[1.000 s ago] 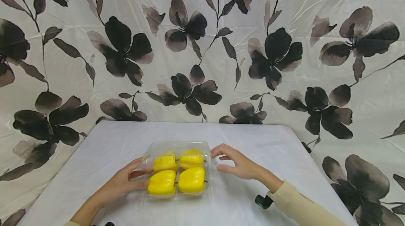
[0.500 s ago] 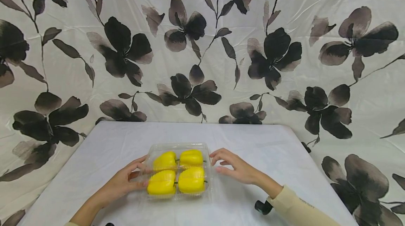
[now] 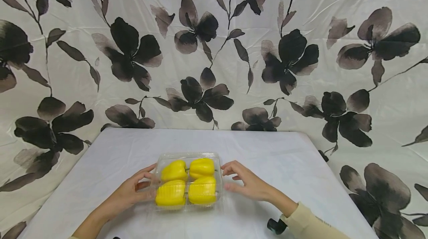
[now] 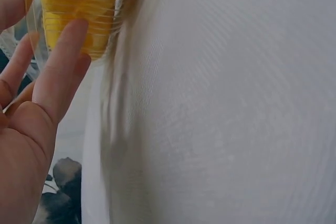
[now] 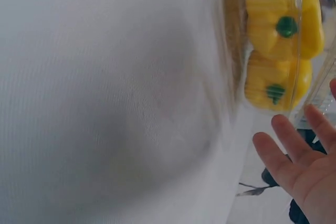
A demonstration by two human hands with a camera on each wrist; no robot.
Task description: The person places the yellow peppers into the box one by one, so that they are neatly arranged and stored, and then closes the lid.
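A clear plastic clamshell box (image 3: 188, 154) stands on the white table, and several yellow bell peppers (image 3: 202, 168) lie in it in two rows. Its ridged clear lid passes over the front peppers; how far it meets the base I cannot tell. My left hand (image 3: 133, 190) touches the box's left side with fairly straight fingers (image 4: 58, 72). At the right end, my right hand (image 3: 249, 181) has its fingers (image 5: 283, 135) loosely extended close to the lid's edge; contact is hard to tell. In the right wrist view, green stems (image 5: 286, 26) show through the plastic.
The white-covered table (image 3: 267, 149) extends behind and to both sides of the box. A floral curtain (image 3: 214, 53) hangs behind it. By my right wrist is a small black device (image 3: 276, 226).
The lid's ridged band has swung from the rear peppers down toward the front ones. My right hand has come slightly nearer to me with it; my left hand has hardly moved.
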